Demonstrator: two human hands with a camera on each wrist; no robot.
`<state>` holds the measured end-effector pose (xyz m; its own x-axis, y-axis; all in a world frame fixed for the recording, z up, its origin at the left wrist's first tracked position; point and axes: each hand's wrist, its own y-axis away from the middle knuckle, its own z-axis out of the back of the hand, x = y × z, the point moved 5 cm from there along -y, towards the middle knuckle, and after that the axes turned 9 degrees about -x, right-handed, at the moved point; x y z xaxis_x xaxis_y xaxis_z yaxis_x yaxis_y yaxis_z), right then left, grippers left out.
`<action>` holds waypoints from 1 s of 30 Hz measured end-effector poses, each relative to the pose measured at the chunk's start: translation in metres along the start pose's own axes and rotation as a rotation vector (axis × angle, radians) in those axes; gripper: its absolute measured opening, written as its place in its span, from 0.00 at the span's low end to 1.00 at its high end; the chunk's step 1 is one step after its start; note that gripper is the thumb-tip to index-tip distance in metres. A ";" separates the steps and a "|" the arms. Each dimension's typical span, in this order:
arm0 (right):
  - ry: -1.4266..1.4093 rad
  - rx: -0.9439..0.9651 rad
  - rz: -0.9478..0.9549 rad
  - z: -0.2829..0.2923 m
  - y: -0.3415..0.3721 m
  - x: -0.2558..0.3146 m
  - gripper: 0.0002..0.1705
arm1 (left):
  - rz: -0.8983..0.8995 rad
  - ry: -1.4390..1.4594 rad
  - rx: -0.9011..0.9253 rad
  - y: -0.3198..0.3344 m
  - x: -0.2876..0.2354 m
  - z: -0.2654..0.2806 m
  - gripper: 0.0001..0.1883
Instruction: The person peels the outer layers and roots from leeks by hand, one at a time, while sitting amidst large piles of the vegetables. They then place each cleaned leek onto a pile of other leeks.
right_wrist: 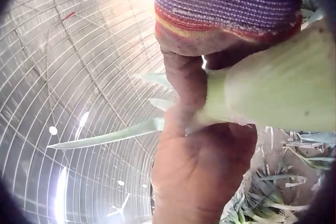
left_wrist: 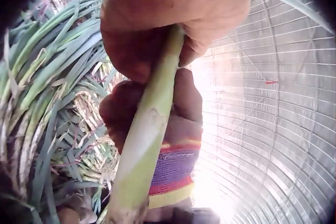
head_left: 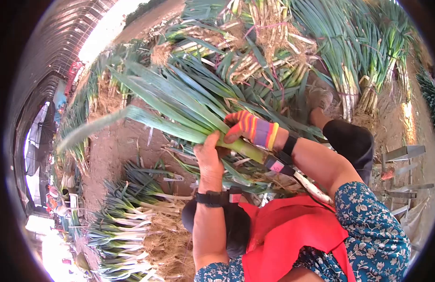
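Observation:
A large leek (head_left: 180, 123) lies slantwise across both hands, its green leaves fanning to the upper left and its pale stem running down toward the red apron (head_left: 292, 225). The bare left hand (head_left: 209, 159) grips it where the leaves spread, thumb on top. Right beside it the right hand (head_left: 251, 130), in a striped glove with dark fingertips, curls round the upper stem. In the left wrist view the stalk (left_wrist: 144, 145) passes between the fingers of both hands. The right wrist view shows the gloved hand (right_wrist: 226, 19) above the bare one (right_wrist: 202, 169), close together at the stalk (right_wrist: 278, 85).
Trimmed leeks (head_left: 133, 230) lie in a row at lower left, roots toward the person. Tied bundles (head_left: 271, 28) and loose leeks are heaped ahead, with more bundles (head_left: 342, 56) standing at the right. A metal frame (head_left: 405, 152) stands on the dirt floor (head_left: 104, 160) at right.

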<state>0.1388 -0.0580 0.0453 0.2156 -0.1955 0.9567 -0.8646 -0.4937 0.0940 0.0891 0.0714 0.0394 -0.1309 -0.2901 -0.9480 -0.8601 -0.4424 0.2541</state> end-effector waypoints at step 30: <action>1.019 -0.057 0.527 0.044 0.169 -0.071 0.10 | 0.324 -0.029 0.236 0.060 0.075 -0.001 0.13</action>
<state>-0.0024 -0.1651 -0.0195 -0.6240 0.4231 0.6570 -0.7632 -0.5103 -0.3963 0.0283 0.0219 -0.0161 -0.4248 -0.3570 -0.8319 -0.8612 -0.1238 0.4930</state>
